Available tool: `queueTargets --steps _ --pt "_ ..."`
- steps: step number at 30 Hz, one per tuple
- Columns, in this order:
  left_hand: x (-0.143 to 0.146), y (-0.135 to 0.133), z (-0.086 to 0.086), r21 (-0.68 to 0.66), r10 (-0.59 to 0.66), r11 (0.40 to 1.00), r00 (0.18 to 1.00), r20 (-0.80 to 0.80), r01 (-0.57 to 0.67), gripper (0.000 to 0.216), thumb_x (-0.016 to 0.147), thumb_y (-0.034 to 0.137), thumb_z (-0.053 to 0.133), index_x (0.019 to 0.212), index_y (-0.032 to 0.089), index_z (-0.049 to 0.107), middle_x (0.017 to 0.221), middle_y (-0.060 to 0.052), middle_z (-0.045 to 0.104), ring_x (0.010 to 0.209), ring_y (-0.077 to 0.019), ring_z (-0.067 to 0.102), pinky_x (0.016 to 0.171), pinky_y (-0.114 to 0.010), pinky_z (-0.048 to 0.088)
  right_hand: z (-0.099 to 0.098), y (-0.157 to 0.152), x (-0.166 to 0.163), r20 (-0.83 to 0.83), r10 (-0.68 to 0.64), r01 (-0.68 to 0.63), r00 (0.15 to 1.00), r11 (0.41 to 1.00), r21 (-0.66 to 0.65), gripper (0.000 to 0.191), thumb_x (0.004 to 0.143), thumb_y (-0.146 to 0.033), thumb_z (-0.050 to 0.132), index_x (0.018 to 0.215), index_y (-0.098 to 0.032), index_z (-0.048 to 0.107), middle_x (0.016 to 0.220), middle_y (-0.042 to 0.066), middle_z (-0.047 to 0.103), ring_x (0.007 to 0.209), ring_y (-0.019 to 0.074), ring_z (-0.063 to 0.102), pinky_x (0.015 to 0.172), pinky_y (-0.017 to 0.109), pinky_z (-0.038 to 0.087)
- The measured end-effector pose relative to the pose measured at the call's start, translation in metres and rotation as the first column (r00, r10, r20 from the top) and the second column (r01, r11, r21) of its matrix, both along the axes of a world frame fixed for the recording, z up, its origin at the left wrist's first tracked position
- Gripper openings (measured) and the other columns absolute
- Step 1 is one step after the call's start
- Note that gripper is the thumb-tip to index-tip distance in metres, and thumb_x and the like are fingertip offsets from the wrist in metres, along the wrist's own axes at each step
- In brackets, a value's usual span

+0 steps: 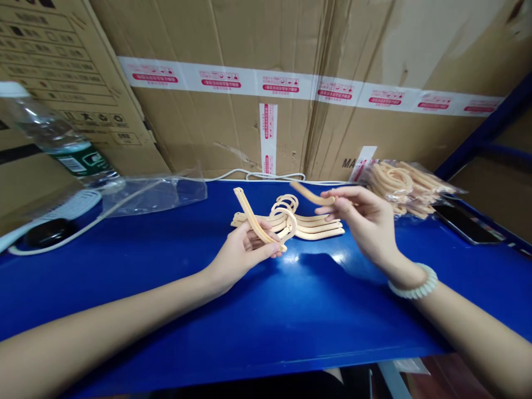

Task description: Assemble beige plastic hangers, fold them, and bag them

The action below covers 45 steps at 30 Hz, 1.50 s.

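My left hand (245, 249) is closed round a cream plastic hanger piece (253, 219), a straight arm that ends in a hook near my fingertips. My right hand (361, 219) pinches a second cream piece (305, 194) by one end, held a little above the table. Between and behind the two hands lies a small stack of assembled cream hangers (310, 226) on the blue table (266, 310), hooks pointing left. A beaded bracelet (413, 285) sits on my right wrist.
A clear bag of more cream parts (405, 185) lies at the back right, beside a dark phone (467, 221). An empty clear bag (158, 194), a water bottle (58, 141), a white cable (50, 238) and a black object (47, 231) are at the left. Cardboard boxes (266, 83) wall the back.
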<state>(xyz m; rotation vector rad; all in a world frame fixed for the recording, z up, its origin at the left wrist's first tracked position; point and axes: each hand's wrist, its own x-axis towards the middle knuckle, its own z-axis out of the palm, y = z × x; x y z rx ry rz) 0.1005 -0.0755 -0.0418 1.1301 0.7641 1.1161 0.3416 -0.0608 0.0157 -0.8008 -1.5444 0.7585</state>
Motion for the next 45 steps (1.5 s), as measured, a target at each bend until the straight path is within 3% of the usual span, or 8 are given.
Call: queueTargets --steps 3,9,14,17,24,30,38,45 --pt "0.000 0.002 0.000 -0.016 0.000 1.000 1.000 0.014 0.000 0.044 0.071 0.019 0.087 0.100 0.017 0.054 0.084 0.000 0.074 0.076 -0.0163 0.075 0.076 -0.030 0.061 -0.012 -0.016 -0.017 -0.100 0.107 -0.122 0.989 0.980 -0.158 0.013 0.094 -0.035 0.074 0.100 -0.024 0.079 0.098 0.005 0.077 0.082 0.0196 0.075 0.077 0.032 0.063" --pt "0.000 0.004 0.001 -0.010 -0.026 1.000 1.000 -0.001 0.026 0.042 0.073 0.019 0.085 0.102 0.017 0.055 0.096 -0.004 0.075 0.094 -0.0210 0.075 0.086 -0.036 0.061 -0.026 -0.022 -0.026 -0.229 0.048 -0.126 0.972 0.931 -0.342 0.013 0.084 -0.032 0.085 0.092 -0.023 0.080 0.090 0.004 0.077 0.076 0.0153 0.072 0.069 0.024 0.061" --pt "-0.001 0.005 0.000 0.032 -0.042 0.999 0.999 -0.009 0.043 0.045 0.072 0.018 0.086 0.101 0.019 0.052 0.092 -0.003 0.076 0.091 -0.0203 0.075 0.091 -0.039 0.059 -0.025 -0.024 -0.028 -0.376 0.059 -0.278 0.925 0.780 -0.561 0.054 0.070 -0.022 0.093 0.119 -0.030 0.071 0.110 0.001 0.072 0.085 0.0149 0.071 0.075 0.027 0.062" --pt "-0.002 0.005 0.000 0.040 -0.058 0.997 0.998 -0.021 0.058 0.044 0.073 0.018 0.086 0.099 0.019 0.051 0.092 -0.002 0.076 0.088 -0.0185 0.075 0.091 -0.037 0.058 -0.029 -0.024 -0.029 -0.407 0.142 -0.382 0.902 0.702 -0.602 0.046 0.068 -0.022 0.094 0.110 -0.025 0.074 0.093 0.000 0.072 0.084 0.0147 0.071 0.085 0.030 0.061" --pt "-0.003 0.004 0.004 0.039 -0.105 0.994 0.993 -0.047 0.107 0.041 0.075 0.017 0.084 0.097 0.019 0.050 0.090 -0.002 0.075 0.085 -0.0172 0.073 0.087 -0.036 0.057 -0.037 -0.023 -0.030 -0.148 0.181 -0.230 0.972 0.857 -0.460 0.027 0.073 -0.027 0.090 0.094 -0.021 0.074 0.089 0.002 0.076 0.084 0.0181 0.072 0.084 0.032 0.060" --pt "-0.005 0.005 0.005 0.031 -0.160 0.986 0.985 -0.063 0.162 0.038 0.075 0.024 0.085 0.096 0.018 0.054 0.094 -0.006 0.075 0.089 -0.0212 0.073 0.089 -0.038 0.056 -0.034 -0.024 -0.031 -0.067 0.202 -0.211 0.977 0.876 -0.434 0.024 0.074 -0.031 0.089 0.091 -0.022 0.073 0.087 0.003 0.077 0.081 0.0213 0.075 0.086 0.038 0.062" --pt "-0.005 0.006 0.005 0.038 -0.182 0.982 0.983 -0.022 0.183 0.037 0.076 0.024 0.085 0.097 0.018 0.055 0.092 -0.004 0.074 0.084 -0.0192 0.072 0.087 -0.037 0.056 -0.037 -0.024 -0.032 -0.118 0.172 -0.206 0.978 0.889 -0.410 0.023 0.073 -0.026 0.090 0.089 -0.022 0.075 0.088 0.002 0.078 0.082 0.0189 0.075 0.082 0.032 0.062" --pt "-0.006 0.005 0.003 0.047 -0.188 0.981 0.981 -0.056 0.191 0.038 0.075 0.024 0.086 0.095 0.017 0.054 0.093 -0.006 0.074 0.088 -0.0199 0.072 0.088 -0.036 0.055 -0.033 -0.026 -0.034 -0.081 0.195 -0.211 0.977 0.885 -0.416 0.026 0.072 -0.033 0.091 0.088 -0.021 0.074 0.090 0.004 0.078 0.080 0.0219 0.075 0.083 0.037 0.063"
